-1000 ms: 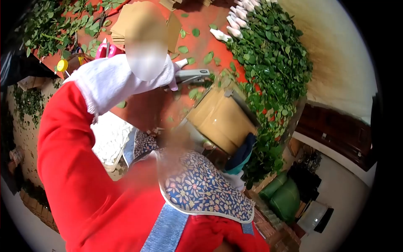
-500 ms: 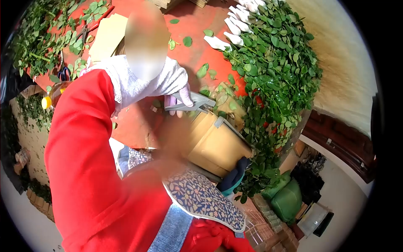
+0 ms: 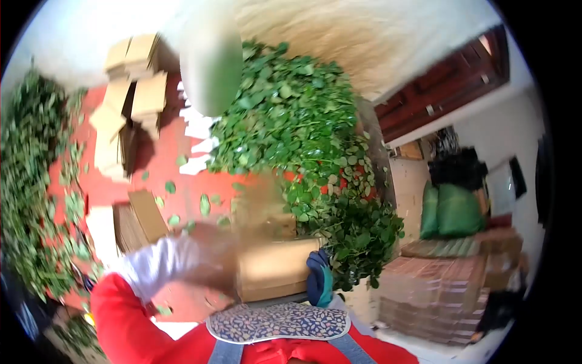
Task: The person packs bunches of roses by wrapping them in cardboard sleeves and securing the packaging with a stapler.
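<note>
A tan cardboard wrap (image 3: 276, 267) lies in front of my body at the table's near edge. My right hand (image 3: 319, 276), in a navy and teal glove, grips the wrap's right end. My left hand (image 3: 213, 246) is beside the wrap's left end, smeared by motion. Its fingers cannot be made out, nor whether the grey stapler-like tool is still in it. A white towelling cuff (image 3: 157, 267) covers that forearm above a red sleeve. Leafy green stems (image 3: 357, 242) lie just beyond the wrap on the right.
A big heap of leafy stems (image 3: 291, 121) with white-wrapped ends (image 3: 197, 145) covers the red table (image 3: 182, 194). Cardboard stacks (image 3: 112, 148) stand at the left, more foliage (image 3: 30, 182) beyond them. On the right are flat cardboard bundles (image 3: 424, 297) and a green sack (image 3: 458, 209).
My view has swung to the right. My left hand, which held a grey stapler-like tool at the wrap's far edge, is now blurred at its left. My right hand stays on the wrap.
</note>
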`<control>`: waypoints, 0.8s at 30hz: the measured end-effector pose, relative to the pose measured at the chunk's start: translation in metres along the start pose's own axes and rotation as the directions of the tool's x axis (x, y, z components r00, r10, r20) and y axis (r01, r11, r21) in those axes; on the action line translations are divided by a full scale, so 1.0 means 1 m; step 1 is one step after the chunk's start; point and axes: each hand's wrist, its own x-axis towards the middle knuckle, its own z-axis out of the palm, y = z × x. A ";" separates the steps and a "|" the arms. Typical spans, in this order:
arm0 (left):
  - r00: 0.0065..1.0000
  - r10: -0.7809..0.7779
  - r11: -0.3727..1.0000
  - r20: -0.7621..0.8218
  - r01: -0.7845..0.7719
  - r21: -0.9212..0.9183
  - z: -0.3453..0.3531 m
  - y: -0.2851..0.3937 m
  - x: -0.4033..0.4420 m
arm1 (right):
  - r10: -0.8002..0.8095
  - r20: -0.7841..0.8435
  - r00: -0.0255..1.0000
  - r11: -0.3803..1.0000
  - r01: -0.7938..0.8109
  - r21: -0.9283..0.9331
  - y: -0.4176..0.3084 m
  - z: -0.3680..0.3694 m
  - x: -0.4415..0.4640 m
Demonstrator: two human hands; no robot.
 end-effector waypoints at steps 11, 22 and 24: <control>0.794 0.569 0.816 -0.215 -0.577 0.027 0.079 -0.016 -0.045 | -0.037 -0.030 0.999 0.991 0.033 -0.130 -0.010 -0.016 0.018; 0.494 0.811 0.059 0.315 -0.603 0.796 0.204 -0.010 -0.029 | -0.022 0.200 0.980 0.980 -0.019 0.201 -0.100 -0.067 0.030; 0.567 0.735 -0.049 0.371 -0.501 0.864 0.220 0.000 -0.019 | -0.029 0.070 0.997 0.879 -0.008 0.477 -0.080 -0.051 0.024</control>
